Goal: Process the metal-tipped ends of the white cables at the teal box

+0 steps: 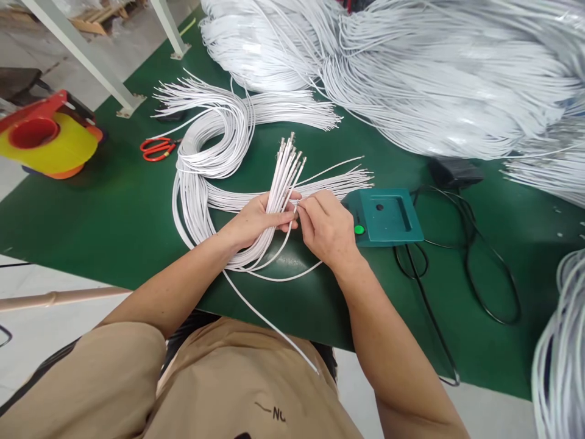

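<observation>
A bundle of white cables with metal connectors at its upper ends stands in my left hand, whose fingers wrap round it. Close beside it, my right hand pinches a single white cable near the bundle, just below the connector ends. From the bundle the cables curve down and left into a large coil on the green table. More loose cable ends lie behind my right hand. One long cable trails over the table's front edge toward my shirt.
A teal device with a green button and black cords sits right of my hands. Red-handled scissors and a yellow tape roll in a red dispenser are on the left. Large piles of white cable fill the back.
</observation>
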The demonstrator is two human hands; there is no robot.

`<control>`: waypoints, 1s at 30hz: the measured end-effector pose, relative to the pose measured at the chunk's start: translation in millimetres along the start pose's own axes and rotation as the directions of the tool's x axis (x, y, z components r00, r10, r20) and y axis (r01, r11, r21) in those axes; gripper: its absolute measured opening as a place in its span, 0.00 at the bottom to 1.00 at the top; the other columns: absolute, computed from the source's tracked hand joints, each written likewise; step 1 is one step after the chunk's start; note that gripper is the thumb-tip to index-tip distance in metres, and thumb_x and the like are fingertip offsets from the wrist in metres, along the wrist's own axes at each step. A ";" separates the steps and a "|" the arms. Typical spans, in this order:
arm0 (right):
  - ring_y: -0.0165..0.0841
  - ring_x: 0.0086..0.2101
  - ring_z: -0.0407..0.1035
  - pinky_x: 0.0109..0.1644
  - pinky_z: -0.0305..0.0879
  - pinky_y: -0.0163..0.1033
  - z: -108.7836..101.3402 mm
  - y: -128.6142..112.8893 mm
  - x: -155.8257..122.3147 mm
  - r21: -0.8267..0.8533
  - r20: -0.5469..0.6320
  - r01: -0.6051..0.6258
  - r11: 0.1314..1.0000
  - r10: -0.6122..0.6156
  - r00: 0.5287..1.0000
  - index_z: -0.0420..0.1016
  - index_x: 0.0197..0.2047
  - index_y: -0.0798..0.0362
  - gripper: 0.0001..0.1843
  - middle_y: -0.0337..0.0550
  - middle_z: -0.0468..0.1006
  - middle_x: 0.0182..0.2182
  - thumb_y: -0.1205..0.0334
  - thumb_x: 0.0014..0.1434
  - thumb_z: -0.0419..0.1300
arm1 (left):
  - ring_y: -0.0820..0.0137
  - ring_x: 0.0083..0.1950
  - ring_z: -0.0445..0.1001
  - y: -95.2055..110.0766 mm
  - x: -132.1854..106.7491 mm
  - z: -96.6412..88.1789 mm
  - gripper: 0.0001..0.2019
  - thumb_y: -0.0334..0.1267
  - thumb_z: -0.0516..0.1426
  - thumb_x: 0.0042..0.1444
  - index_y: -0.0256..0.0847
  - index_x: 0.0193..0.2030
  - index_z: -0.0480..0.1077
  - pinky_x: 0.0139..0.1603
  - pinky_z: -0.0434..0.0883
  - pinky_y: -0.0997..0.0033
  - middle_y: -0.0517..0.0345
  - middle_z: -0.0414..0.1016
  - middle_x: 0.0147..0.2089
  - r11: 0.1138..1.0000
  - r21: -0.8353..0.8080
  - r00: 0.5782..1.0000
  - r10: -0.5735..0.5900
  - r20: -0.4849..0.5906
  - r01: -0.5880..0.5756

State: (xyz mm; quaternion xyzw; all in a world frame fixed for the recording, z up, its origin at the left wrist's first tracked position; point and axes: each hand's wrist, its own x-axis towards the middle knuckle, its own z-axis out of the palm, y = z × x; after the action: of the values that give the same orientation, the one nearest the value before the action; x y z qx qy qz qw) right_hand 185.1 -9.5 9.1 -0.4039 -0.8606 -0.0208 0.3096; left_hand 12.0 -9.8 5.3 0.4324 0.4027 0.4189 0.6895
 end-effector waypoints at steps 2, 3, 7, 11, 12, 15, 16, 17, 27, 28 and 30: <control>0.38 0.37 0.65 0.43 0.59 0.42 -6.3 6.6 0.8 -0.046 0.064 -0.020 0.999 0.023 0.998 0.73 0.36 0.54 0.13 0.48 0.75 0.34 0.65 0.67 0.48 | 0.78 0.29 0.74 0.2 0.4 2.2 0.21 0.36 0.68 0.46 0.36 0.47 0.72 0.31 0.70 0.78 0.63 0.70 0.31 0.999 0.036 0.999 0.005 -0.037 -0.003; 0.40 0.39 0.66 0.45 0.59 0.43 -9.9 10.2 1.1 -0.085 0.092 -0.049 0.995 0.057 0.994 0.73 0.40 0.54 0.11 0.50 0.76 0.37 0.64 0.66 0.49 | 0.77 0.29 0.74 0.1 0.6 3.4 0.21 0.36 0.68 0.46 0.36 0.47 0.72 0.30 0.69 0.78 0.63 0.71 0.31 0.998 0.065 0.998 0.008 -0.065 -0.004; 0.45 0.42 0.67 0.53 0.55 0.49 -21.3 22.7 1.3 -0.235 0.249 -0.114 0.965 0.173 0.953 0.75 0.41 0.56 0.10 0.53 0.79 0.38 0.68 0.62 0.52 | 0.71 0.33 0.78 -2.0 2.2 7.0 0.22 0.35 0.67 0.47 0.35 0.49 0.71 0.27 0.68 0.78 0.58 0.74 0.35 0.979 0.202 0.987 0.007 -0.158 0.025; 0.41 0.38 0.66 0.54 0.55 0.47 -25.3 30.2 0.3 -0.172 0.341 -0.110 0.979 0.164 0.926 0.75 0.36 0.54 0.07 0.49 0.80 0.33 0.69 0.59 0.55 | 0.69 0.33 0.80 -5.2 5.0 7.1 0.20 0.35 0.65 0.48 0.35 0.49 0.71 0.28 0.70 0.77 0.56 0.75 0.36 0.953 0.299 0.983 0.017 -0.183 0.039; 0.41 0.37 0.66 0.53 0.55 0.47 -25.3 31.5 0.0 -0.158 0.339 -0.111 0.981 0.160 0.927 0.75 0.36 0.54 0.07 0.49 0.80 0.33 0.70 0.58 0.55 | 0.69 0.33 0.80 -5.8 5.9 6.8 0.20 0.34 0.65 0.48 0.35 0.49 0.71 0.28 0.70 0.77 0.56 0.76 0.36 0.948 0.317 0.983 0.016 -0.184 0.044; 0.41 0.37 0.64 0.49 0.56 0.46 -23.5 34.5 -0.5 -0.152 0.321 -0.130 0.980 0.173 0.931 0.75 0.34 0.54 0.11 0.48 0.78 0.30 0.74 0.55 0.53 | 0.68 0.33 0.80 -7.7 8.7 5.8 0.20 0.34 0.65 0.48 0.35 0.49 0.71 0.29 0.72 0.76 0.57 0.75 0.35 0.929 0.367 0.984 0.012 -0.176 0.054; 0.42 0.37 0.64 0.47 0.56 0.45 -22.5 35.3 -0.5 -0.161 0.310 -0.142 0.977 0.187 0.932 0.75 0.33 0.53 0.12 0.47 0.77 0.28 0.75 0.55 0.52 | 0.68 0.33 0.80 -8.2 9.6 5.5 0.20 0.33 0.64 0.47 0.35 0.49 0.71 0.30 0.72 0.76 0.57 0.75 0.34 0.921 0.386 0.985 0.014 -0.171 0.054; 0.43 0.37 0.63 0.46 0.56 0.45 -21.5 35.8 -0.5 -0.172 0.298 -0.153 0.973 0.200 0.933 0.75 0.32 0.53 0.12 0.48 0.75 0.27 0.75 0.54 0.52 | 0.68 0.33 0.80 -8.8 10.4 5.2 0.19 0.33 0.64 0.47 0.35 0.48 0.71 0.30 0.72 0.75 0.57 0.75 0.34 0.913 0.406 0.986 0.019 -0.168 0.052; 0.44 0.39 0.65 0.49 0.60 0.51 -22.9 33.9 0.9 -0.227 0.303 -0.172 0.959 0.237 0.923 0.76 0.34 0.54 0.12 0.50 0.72 0.28 0.71 0.58 0.52 | 0.67 0.32 0.78 -9.3 11.2 5.0 0.15 0.35 0.60 0.48 0.39 0.45 0.74 0.41 0.73 0.66 0.60 0.80 0.29 0.705 0.709 0.981 0.137 -0.138 0.002; 0.45 0.42 0.65 0.53 0.59 0.54 -24.4 34.5 -0.5 -0.235 0.283 -0.172 0.957 0.236 0.929 0.77 0.36 0.54 0.11 0.51 0.74 0.31 0.69 0.59 0.53 | 0.67 0.32 0.78 -9.3 11.2 4.7 0.15 0.35 0.60 0.48 0.39 0.45 0.74 0.42 0.73 0.66 0.61 0.80 0.29 0.707 0.708 0.982 0.132 -0.137 0.003; 0.48 0.50 0.64 0.61 0.50 0.62 -26.6 37.1 -4.6 -0.291 0.184 -0.212 0.933 0.272 0.945 0.75 0.44 0.55 0.12 0.54 0.77 0.42 0.64 0.62 0.54 | 0.67 0.32 0.78 -9.7 11.6 3.8 0.16 0.35 0.60 0.48 0.39 0.45 0.73 0.40 0.73 0.67 0.60 0.80 0.30 0.755 0.655 0.986 0.088 -0.139 0.025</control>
State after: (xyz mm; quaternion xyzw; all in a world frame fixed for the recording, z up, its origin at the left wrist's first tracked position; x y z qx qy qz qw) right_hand 227.3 4.7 20.1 -0.5452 -0.8222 -0.0530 0.1549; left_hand 21.4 -2.7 -4.8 0.6176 0.5707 0.2966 0.4527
